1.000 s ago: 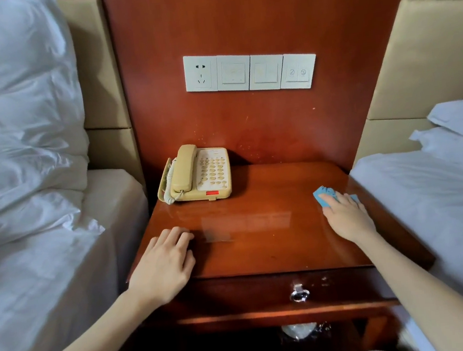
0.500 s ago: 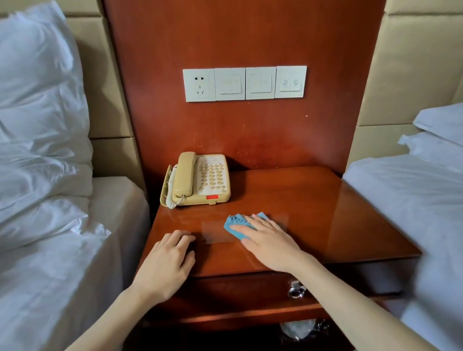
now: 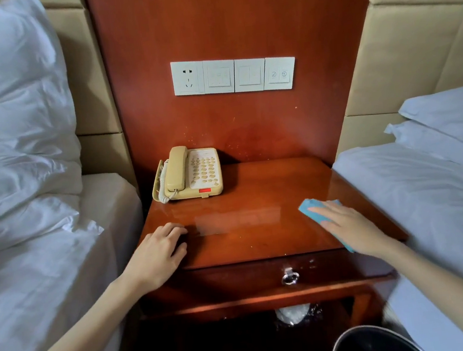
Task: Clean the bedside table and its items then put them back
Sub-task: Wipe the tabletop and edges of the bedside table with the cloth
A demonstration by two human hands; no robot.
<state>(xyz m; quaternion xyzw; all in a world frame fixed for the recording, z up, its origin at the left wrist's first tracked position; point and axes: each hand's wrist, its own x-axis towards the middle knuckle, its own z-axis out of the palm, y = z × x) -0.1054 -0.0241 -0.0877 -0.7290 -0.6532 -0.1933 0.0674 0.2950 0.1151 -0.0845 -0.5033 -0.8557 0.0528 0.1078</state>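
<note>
right hand (image 3: 350,225) flat, fingers straight, pressing blue cloth (image 3: 311,209) onto bedside table (image 3: 260,241), right front. left hand (image 3: 158,251) rests at front left corner, fingers loosely bent, holding nothing. telephone (image 3: 196,176) at back left, handset (image 3: 177,169) lengthwise front to back.

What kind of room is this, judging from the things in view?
Probably a hotel twin room. A bed stands on each side of one bedside table, a corded phone sits on it, and a switch panel is above.
</note>
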